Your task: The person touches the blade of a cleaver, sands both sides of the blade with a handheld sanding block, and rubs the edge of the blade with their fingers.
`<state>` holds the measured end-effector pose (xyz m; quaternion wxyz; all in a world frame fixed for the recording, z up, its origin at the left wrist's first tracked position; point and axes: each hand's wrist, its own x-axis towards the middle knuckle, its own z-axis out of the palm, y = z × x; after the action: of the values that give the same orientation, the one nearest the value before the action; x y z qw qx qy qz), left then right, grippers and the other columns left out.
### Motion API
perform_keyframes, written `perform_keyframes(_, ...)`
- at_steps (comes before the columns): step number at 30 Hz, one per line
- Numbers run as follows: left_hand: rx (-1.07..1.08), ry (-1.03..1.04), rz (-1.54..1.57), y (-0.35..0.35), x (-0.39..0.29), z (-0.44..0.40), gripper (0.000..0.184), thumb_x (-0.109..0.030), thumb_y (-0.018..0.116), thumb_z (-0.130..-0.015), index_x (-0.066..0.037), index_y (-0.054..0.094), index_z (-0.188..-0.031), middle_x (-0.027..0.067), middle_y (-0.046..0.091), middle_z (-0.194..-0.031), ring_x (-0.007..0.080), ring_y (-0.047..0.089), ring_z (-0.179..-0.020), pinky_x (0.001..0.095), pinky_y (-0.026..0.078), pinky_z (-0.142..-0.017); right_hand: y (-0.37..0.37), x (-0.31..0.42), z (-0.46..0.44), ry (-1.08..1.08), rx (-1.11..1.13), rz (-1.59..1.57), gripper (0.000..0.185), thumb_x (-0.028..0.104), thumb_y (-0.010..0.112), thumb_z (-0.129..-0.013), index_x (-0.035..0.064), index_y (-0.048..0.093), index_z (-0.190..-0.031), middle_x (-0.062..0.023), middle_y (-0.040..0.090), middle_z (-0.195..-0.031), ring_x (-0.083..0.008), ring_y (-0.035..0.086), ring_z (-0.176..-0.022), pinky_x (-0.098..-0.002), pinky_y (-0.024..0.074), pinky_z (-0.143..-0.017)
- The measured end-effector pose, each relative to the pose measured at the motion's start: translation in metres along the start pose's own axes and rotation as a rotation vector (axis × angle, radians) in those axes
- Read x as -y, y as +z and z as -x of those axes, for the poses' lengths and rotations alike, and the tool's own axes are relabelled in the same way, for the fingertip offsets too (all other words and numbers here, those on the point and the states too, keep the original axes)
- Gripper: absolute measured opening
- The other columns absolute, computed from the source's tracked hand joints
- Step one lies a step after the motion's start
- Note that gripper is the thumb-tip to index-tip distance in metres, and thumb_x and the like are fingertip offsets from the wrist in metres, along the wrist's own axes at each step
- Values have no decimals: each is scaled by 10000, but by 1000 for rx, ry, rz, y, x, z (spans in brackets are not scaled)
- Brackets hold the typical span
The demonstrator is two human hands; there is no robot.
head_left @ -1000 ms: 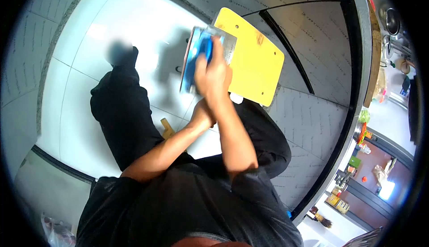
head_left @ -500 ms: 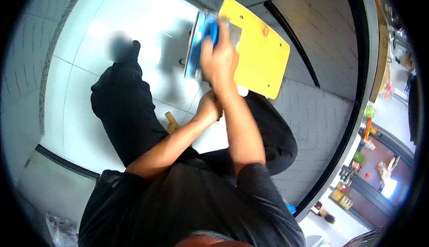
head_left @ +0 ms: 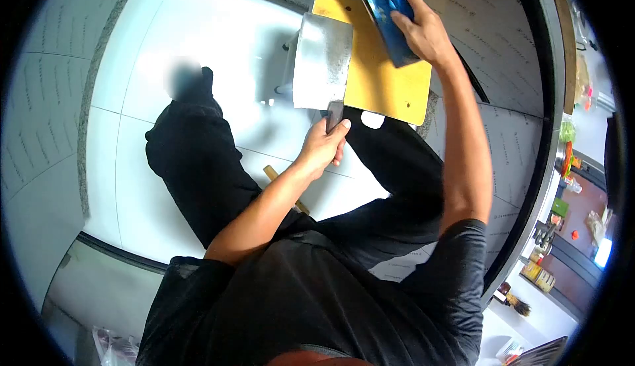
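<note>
A cleaver (head_left: 322,61) lies with its broad grey blade flat over the left part of a yellow board (head_left: 387,85), the blade's left edge jutting past it. My left hand (head_left: 323,146) is wrapped around the cleaver's dark handle, low in front of the board. In my right hand (head_left: 426,35) is a blue hand sander (head_left: 390,18), a rectangular block with a raised grip. It is tilted above the board's upper right side, apart from the blade. What covers its underside is hidden.
My legs are spread on either side on the white tiled floor (head_left: 159,35). A wooden stick (head_left: 271,173) lies between them, partly hidden by my left arm. A grey tiled wall (head_left: 489,42) rises at the right, and a counter with bottles and a brush (head_left: 516,300) lies beyond.
My right hand has swung the blue hand sander off the cleaver to the right, uncovering the blade. My left hand still grips the handle. The whole view has shifted slightly.
</note>
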<state>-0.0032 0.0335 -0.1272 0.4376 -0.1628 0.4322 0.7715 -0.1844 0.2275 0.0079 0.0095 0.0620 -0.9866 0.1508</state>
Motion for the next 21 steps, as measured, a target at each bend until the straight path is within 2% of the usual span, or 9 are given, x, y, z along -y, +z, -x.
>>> perform_keyframes(4,6,-14,58,3,1,3,294,-350,594,-1015,-98,480,-914,-6,516,-673,103,492,-506,283,419,-440,-12,-28,24,-70,123,78,658,161,608,-899,301,391,-1503,-241,636,-1274,-387,642,-1149,-479,491,-979)
perform_keyframes(6,26,-28,44,2,1,3,281,-339,576,-1026,-93,485,-924,-3,514,-672,107,492,-507,286,432,-457,-14,-25,35,129,82,69,638,161,614,-905,253,396,-1498,-261,650,-1212,-382,662,-1090,-471,502,-953)
perform_keyframes(7,29,-39,19,1,-1,6,272,-334,552,-1039,-88,490,-942,6,514,-686,111,499,-520,286,438,-475,-9,-25,36,69,-32,45,575,183,639,-908,152,461,-1453,-254,671,-1126,-335,686,-999,-423,529,-890)
perform_keyframes(8,26,-46,34,2,-2,7,272,-334,552,-1039,-88,490,-942,6,514,-686,111,499,-520,286,438,-475,-6,-23,37,66,-16,48,575,183,639,-908,152,461,-1453,-254,671,-1126,-335,686,-999,-423,529,-890)
perform_keyframes(10,37,-54,77,0,-1,7,275,-343,538,-1045,-83,495,-966,13,516,-704,111,506,-535,280,438,-482,0,-17,37,209,-54,-26,515,220,666,-905,77,534,-1382,-218,691,-1076,-287,695,-943,-393,546,-841)
perform_keyframes(11,70,-47,80,-2,2,5,292,-362,525,-1049,-76,498,-994,19,520,-715,112,511,-543,280,447,-488,3,-17,35,185,-88,-41,482,243,685,-898,38,581,-1322,-203,703,-1051,-254,700,-930,-373,551,-819)
perform_keyframes(14,94,-51,130,-3,5,3,323,-383,500,-1057,-65,493,-1002,18,518,-704,112,514,-538,275,458,-495,10,-22,38,107,-107,-58,483,243,679,-900,44,574,-1326,-209,701,-1049,-256,703,-924,-385,552,-829)
perform_keyframes(19,139,36,177,-6,9,2,549,-534,331,-1068,-14,505,-1065,65,549,-705,144,542,-541,279,478,-511,19,-11,49,149,65,-60,459,252,667,-913,8,576,-1291,-225,698,-1052,-287,711,-947,-402,550,-851)
perform_keyframes(21,127,27,242,-5,7,2,535,-524,362,-1065,-9,508,-1052,52,532,-676,133,525,-525,269,465,-498,23,-8,50,96,94,-54,479,317,697,-920,9,584,-1270,-217,706,-1035,-300,717,-943,-403,555,-842)
